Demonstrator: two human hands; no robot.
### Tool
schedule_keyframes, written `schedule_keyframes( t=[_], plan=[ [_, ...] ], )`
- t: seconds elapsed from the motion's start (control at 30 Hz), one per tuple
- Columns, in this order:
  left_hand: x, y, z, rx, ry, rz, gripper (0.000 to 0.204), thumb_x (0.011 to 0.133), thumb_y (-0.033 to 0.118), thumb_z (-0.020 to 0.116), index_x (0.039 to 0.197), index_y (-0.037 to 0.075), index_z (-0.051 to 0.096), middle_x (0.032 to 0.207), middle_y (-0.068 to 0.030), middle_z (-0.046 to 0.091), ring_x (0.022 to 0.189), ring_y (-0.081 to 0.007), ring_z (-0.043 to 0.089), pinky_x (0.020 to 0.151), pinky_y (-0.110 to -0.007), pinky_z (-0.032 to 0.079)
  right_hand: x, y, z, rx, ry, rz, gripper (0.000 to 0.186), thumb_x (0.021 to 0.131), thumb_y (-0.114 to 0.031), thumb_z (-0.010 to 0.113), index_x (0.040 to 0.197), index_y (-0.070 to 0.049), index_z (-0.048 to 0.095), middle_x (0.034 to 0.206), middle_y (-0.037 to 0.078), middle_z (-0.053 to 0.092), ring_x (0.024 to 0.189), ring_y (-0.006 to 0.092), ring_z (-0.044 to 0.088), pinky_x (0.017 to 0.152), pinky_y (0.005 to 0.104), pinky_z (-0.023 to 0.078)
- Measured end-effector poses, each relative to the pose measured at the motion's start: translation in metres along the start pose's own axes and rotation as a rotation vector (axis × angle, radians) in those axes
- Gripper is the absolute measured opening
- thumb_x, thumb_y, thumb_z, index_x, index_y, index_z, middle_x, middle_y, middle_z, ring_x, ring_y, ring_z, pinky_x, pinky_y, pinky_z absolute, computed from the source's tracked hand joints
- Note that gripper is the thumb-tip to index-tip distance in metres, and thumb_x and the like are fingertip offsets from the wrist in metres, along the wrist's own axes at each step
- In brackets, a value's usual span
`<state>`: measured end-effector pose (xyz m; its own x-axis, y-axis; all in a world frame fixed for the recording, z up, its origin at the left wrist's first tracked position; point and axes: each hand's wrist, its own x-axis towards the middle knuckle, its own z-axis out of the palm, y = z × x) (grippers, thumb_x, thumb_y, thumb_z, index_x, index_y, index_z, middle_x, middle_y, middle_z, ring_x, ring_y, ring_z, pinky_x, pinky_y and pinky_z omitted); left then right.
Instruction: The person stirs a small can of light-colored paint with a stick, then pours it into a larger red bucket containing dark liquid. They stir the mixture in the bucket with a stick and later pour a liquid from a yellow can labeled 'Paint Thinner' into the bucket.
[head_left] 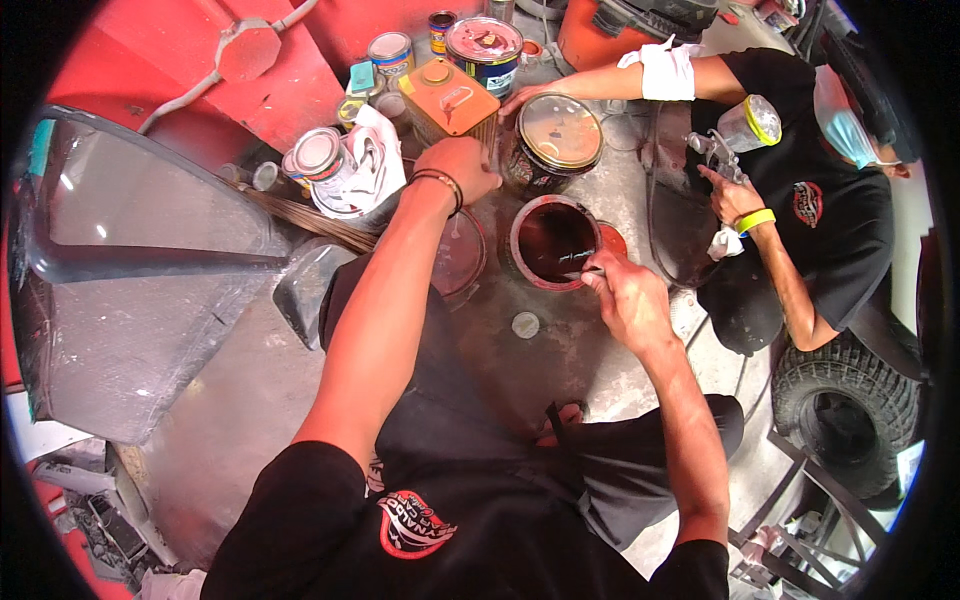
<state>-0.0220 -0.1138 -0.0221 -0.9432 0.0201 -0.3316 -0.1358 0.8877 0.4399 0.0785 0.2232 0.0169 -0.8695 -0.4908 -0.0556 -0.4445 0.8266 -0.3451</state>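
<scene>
A round can of dark red liquid paint (520,232) stands open in front of me. My right hand (630,300) is closed at its right rim, pinching a thin stirrer (572,276) whose lower end reaches into the paint. My left hand (462,172) is closed beside a rectangular tin with an orange top (452,100); whatever its fingers hold is hidden. Just right of that hand stands a large can with a stained lid (560,132). A round lid (458,255) lies left of the open can, partly behind my left forearm.
At right, a person holds a spray gun (715,152) with a yellow-ringed cup; their other hand (525,98) reaches by the orange tin. More cans (485,42) and a white cloth (372,160) crowd the back. A tire (850,410) stands right, a dark panel (150,290) left.
</scene>
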Motion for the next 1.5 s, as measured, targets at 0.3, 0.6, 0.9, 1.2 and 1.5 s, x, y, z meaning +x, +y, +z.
schedule_keyframes(
  t=[0.3,0.6,0.9,1.2,1.5],
  plan=[
    [-0.085,0.022,0.031,0.231,-0.19,-0.352,0.136,0.078,0.064,0.099,0.186,0.035,0.021,0.192,-0.0201,0.017,0.169,-0.0561,0.032,0.126,-0.079,0.043,0.065,0.042,0.006,-0.094,0.03,-0.211,0.011,0.102,-0.021,0.079,0.11,-0.014,0.081,0.099,0.017,0.079,0.092,0.0427,0.079,0.082,0.0565,0.064],
    [-0.119,0.019,0.052,0.168,-0.165,-0.487,0.162,0.063,0.057,0.11,0.185,0.049,0.005,0.196,-0.0197,0.001,0.172,-0.0645,0.015,0.122,-0.085,0.044,0.055,0.028,0.024,0.239,-0.114,-0.224,0.024,0.108,-0.028,0.076,0.113,-0.007,0.085,0.107,0.021,0.081,0.1,0.045,0.078,0.09,0.0559,0.061],
    [-0.105,0.023,0.064,0.13,-0.098,-0.59,0.169,0.058,0.05,0.114,0.185,0.051,0.003,0.195,-0.0171,0.004,0.172,-0.0627,0.018,0.121,-0.084,0.047,0.065,0.045,0.024,0.211,-0.071,-0.221,0.023,0.11,-0.027,0.073,0.123,-0.011,0.085,0.109,0.018,0.08,0.102,0.0443,0.078,0.088,0.0552,0.06],
    [-0.099,0.023,0.057,0.117,-0.162,-0.637,0.17,0.057,0.045,0.116,0.183,0.055,0.003,0.195,-0.0197,0.002,0.172,-0.0642,0.018,0.123,-0.081,0.047,0.088,0.041,0.036,0.16,-0.022,-0.225,0.028,0.112,-0.032,0.07,0.126,-0.013,0.085,0.111,0.019,0.08,0.103,0.0441,0.078,0.089,0.0552,0.061],
    [-0.105,0.021,0.053,0.201,-0.198,-0.529,0.163,0.058,0.046,0.115,0.183,0.056,0.009,0.195,-0.0168,0.008,0.171,-0.0646,0.019,0.115,-0.083,0.052,0.07,0.017,0.042,0.198,-0.205,-0.26,0.033,0.115,-0.036,0.064,0.129,-0.013,0.083,0.112,0.019,0.08,0.106,0.0445,0.078,0.092,0.0564,0.061]
  ],
)
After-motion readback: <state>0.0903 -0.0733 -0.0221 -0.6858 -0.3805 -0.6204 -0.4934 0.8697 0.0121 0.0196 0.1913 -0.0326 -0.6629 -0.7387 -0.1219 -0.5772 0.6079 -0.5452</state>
